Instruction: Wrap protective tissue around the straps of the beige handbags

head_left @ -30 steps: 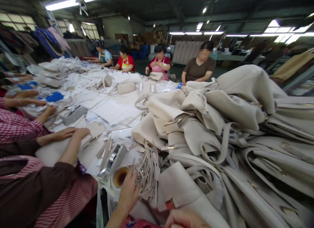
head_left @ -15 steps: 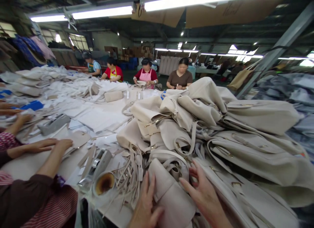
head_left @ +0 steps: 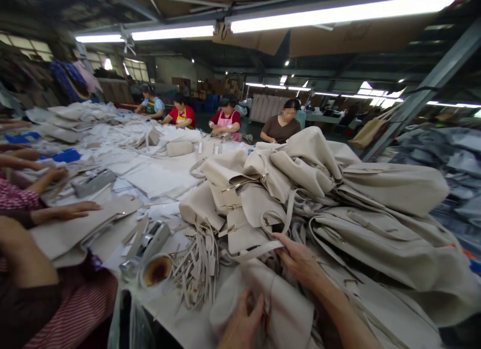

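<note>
Here the right hand [head_left: 296, 258] pinches a strap [head_left: 259, 250]; the left hand [head_left: 243, 323] touches a bag [head_left: 288, 300], grip unclear.

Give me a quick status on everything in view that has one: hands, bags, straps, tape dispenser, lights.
Right hand: closed on a beige strap.
Beige strap: bowed, held by the right hand.
Left hand: resting against the near bag, fingers bent.
Near bag: lying down, creased.
Bag pile: heaped, several bags slumped.
Thin straps: loosely bunched.
Tape dispenser: untouched.
Ceiling lights: lit.
</note>
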A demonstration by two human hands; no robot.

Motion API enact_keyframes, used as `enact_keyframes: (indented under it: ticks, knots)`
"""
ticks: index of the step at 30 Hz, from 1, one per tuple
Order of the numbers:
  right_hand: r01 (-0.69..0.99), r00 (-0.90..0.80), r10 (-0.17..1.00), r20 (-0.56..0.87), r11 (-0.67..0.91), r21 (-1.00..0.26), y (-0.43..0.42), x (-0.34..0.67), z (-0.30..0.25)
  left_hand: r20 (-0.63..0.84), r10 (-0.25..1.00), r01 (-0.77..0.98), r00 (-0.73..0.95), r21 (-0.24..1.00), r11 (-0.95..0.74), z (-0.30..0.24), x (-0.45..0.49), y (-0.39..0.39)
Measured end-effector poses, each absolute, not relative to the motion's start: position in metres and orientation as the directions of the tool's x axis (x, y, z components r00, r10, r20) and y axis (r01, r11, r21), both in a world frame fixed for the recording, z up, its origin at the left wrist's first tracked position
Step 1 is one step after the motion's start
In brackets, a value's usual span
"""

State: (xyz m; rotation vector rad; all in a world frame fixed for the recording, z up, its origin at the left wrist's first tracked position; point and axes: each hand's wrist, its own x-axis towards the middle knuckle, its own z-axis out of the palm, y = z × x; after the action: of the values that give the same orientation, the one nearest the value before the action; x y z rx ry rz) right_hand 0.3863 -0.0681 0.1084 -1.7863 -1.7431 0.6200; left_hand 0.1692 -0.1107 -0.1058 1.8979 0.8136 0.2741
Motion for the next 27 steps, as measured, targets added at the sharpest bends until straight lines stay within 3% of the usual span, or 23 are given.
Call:
enact_keyframes:
  ticks: [3,6,10,14,17,20,23,27]
  knots:
    - [0.683,0.044,0.999,0.029,-0.009,-0.731,-0.074,0.378,0.109,-0.178,0.642,0.419,0.745,0.875,-0.243,-0.092,0.157,-0.107]
    - [0.533,0.122,0.992,0.007,-0.059,-0.844,-0.091,0.384,0.106,-0.075,0.673,0.335,0.736,0.904,-0.266,-0.051,0.132,-0.101]
    - [0.384,0.255,0.966,-0.047,-0.146,-0.912,-0.114,0.393,0.101,-0.129,0.764,0.335,0.632,0.935,-0.119,0.017,0.106,-0.084]
    - [0.567,0.409,0.909,0.081,-0.184,-0.803,-0.125,0.386,0.103,-0.051,0.898,0.351,0.437,0.929,-0.118,0.056,0.103,-0.059]
    - [0.673,0.423,0.902,0.082,-0.252,-0.696,-0.127,0.375,0.102,0.012,0.882,0.317,0.471,0.931,-0.181,0.067,0.117,-0.045]
    - [0.693,0.370,0.929,0.010,-0.269,-0.669,-0.123,0.364,0.096,0.105,0.846,0.240,0.522,0.934,-0.264,0.072,0.136,-0.035]
    - [0.722,0.388,0.921,0.049,-0.270,-0.637,-0.123,0.360,0.084,0.182,0.859,0.214,0.479,0.925,-0.315,0.067,0.145,-0.022]
    - [0.714,0.516,0.834,0.197,-0.292,-0.637,-0.141,0.370,0.067,0.143,0.941,0.430,0.305,0.862,-0.270,0.031,0.119,0.010]
